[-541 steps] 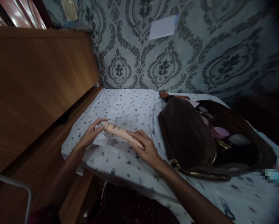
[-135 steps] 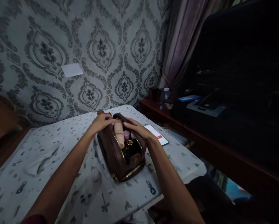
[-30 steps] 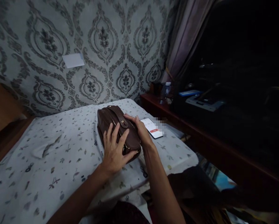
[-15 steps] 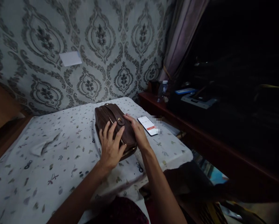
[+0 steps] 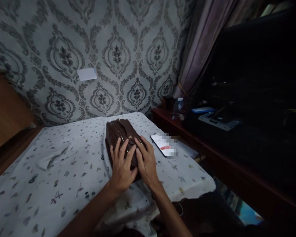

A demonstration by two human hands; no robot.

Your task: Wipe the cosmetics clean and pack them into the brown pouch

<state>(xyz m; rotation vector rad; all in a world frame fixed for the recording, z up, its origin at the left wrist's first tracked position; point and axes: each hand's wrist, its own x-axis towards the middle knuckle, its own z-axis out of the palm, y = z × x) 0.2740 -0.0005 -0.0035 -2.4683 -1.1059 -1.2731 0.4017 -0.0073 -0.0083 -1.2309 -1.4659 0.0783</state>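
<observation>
A dark brown leather-look bag with gold zips and a snapped strap lies on the patterned white cloth. My left hand rests on its near left part, fingers spread and stretched out. Beside it, my right hand lies on the near right part, its fingers extended over the top and side. Neither hand is wrapped round the bag. The bag's near end is partly hidden beneath both hands. To the right of it, a phone with a lit screen lies flat, partly blurred out.
A dark red wooden ledge runs along the right, with a clear bottle and a blue-edged item on it. Patterned wallpaper stands behind, bearing a white card. A brown wooden panel is at left.
My right hand has moved from the bag's right side back toward its near end, closer to my left hand. The view has shifted, so the scene sits lower and further right.
</observation>
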